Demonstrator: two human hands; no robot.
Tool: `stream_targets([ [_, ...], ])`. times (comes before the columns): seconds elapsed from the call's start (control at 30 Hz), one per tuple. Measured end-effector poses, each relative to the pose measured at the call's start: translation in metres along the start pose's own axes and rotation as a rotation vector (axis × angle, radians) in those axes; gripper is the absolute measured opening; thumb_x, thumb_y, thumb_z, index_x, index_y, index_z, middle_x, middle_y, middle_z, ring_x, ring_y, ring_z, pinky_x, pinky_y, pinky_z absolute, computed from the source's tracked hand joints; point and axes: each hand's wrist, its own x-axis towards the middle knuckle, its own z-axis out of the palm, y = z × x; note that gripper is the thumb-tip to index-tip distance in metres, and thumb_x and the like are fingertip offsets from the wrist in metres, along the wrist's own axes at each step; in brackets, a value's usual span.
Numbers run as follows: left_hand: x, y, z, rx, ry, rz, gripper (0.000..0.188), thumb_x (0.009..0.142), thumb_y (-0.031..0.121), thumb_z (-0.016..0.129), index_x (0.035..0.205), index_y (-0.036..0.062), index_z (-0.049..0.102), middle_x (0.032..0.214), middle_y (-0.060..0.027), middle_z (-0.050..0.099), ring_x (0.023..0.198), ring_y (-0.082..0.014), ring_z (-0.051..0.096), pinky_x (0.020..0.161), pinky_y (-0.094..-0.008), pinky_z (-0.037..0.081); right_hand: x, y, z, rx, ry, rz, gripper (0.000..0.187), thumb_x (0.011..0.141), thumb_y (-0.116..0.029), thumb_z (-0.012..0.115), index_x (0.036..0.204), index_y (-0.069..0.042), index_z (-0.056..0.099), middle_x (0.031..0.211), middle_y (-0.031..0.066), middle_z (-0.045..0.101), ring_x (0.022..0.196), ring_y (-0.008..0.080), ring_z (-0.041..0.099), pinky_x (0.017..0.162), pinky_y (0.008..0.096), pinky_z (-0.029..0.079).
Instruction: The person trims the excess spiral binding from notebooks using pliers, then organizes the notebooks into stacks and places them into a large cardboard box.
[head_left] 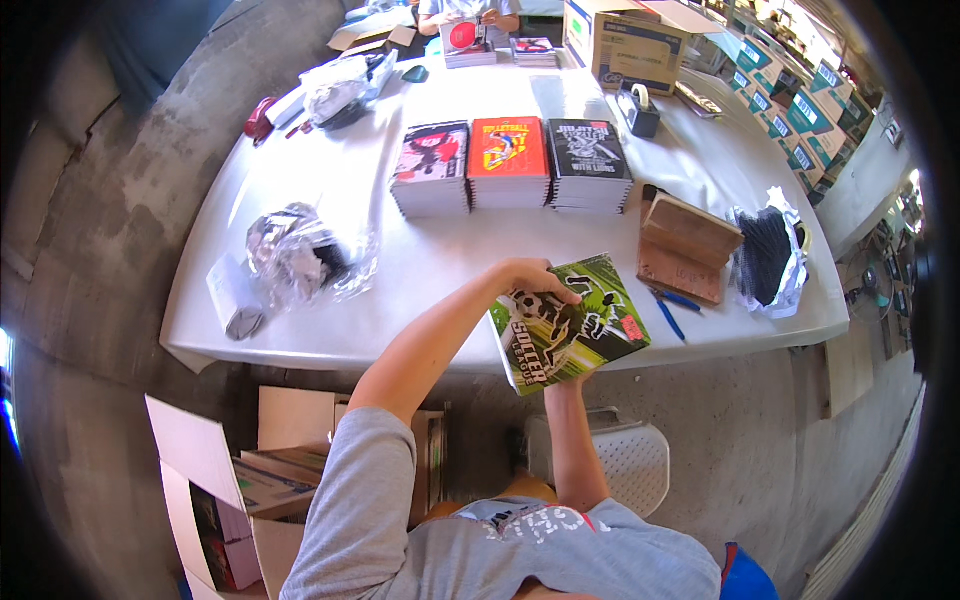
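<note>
A green and black notebook (590, 320) with a soccer picture on its cover is tilted between my hands, just off the table's near edge. I cannot tell whether it is a single one or several together. My left hand (537, 279) grips its upper left part, thumb across the cover. Beneath its lower edge is my right hand (572, 382), mostly hidden by the notebook and supporting it. Beyond, three neat stacks stand side by side: white, red and black notebooks (432, 155), orange notebooks (507, 150) and black notebooks (588, 150).
On the white-covered table (420, 310) lie crumpled clear plastic (300, 250), a brown wooden block (690, 235), blue-handled pliers (672, 315) and a tape dispenser (640, 110). Across it another person (485, 15) handles books. An open carton (190, 450) stands below left, a stool (630, 460) below right.
</note>
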Motion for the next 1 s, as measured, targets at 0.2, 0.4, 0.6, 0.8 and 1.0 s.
stream_targets([
  [0.2,0.085,-0.005,-0.061,-0.013,-0.275,-0.090,0.069,0.068,0.045,0.075,0.121,0.0062,0.053,0.106,-0.0080,0.065,0.084,-0.0166,0.065,0.075,-0.0311,0.052,0.058,0.019,0.034,0.014,-0.009,0.011,0.083,0.080,-0.073,0.027,0.130,-0.009,0.043,0.127,0.0114,0.049,0.112,0.0310,0.049,0.096,0.0467,0.039],
  [0.4,0.131,0.003,-0.115,0.023,-0.281,-0.026,0.065,0.070,0.056,0.070,0.111,0.0062,0.062,0.104,-0.0080,0.066,0.083,-0.0181,0.066,0.078,-0.0301,0.051,0.102,0.036,0.092,0.029,0.134,-0.047,0.078,0.081,-0.067,0.024,0.130,-0.009,0.043,0.126,0.0131,0.048,0.112,0.0301,0.048,0.092,0.0449,0.043],
  [0.6,0.148,0.013,-0.150,0.057,-0.267,-0.165,0.060,0.068,0.056,0.071,0.107,0.0103,0.066,0.107,-0.0042,0.066,0.096,-0.0181,0.062,0.091,-0.0317,0.041,0.138,0.053,0.082,-0.002,0.182,-0.124,0.076,0.082,-0.064,0.026,0.129,-0.007,0.043,0.125,0.0126,0.048,0.113,0.0292,0.048,0.093,0.0441,0.042],
  [0.8,0.134,0.039,-0.149,0.358,-0.029,-0.081,0.071,0.063,0.058,0.073,0.117,0.0126,0.061,0.116,-0.0061,0.061,0.101,-0.0206,0.060,0.094,-0.0350,0.040,0.129,0.011,0.036,-0.520,0.442,0.140,0.082,0.083,-0.070,0.026,0.144,-0.015,0.021,0.148,0.0060,0.022,0.136,0.0241,0.020,0.110,0.0449,0.013],
  [1.0,0.121,0.043,-0.140,0.608,0.157,0.085,0.093,0.060,0.053,0.075,0.136,0.0152,0.037,0.133,-0.0120,0.046,0.122,-0.0286,0.045,0.102,-0.0479,0.032,0.047,-0.023,0.066,-0.875,0.297,-0.012,0.074,0.088,-0.047,0.049,0.145,-0.013,0.015,0.149,0.0090,0.016,0.136,0.0225,0.019,0.108,0.0450,0.013],
])
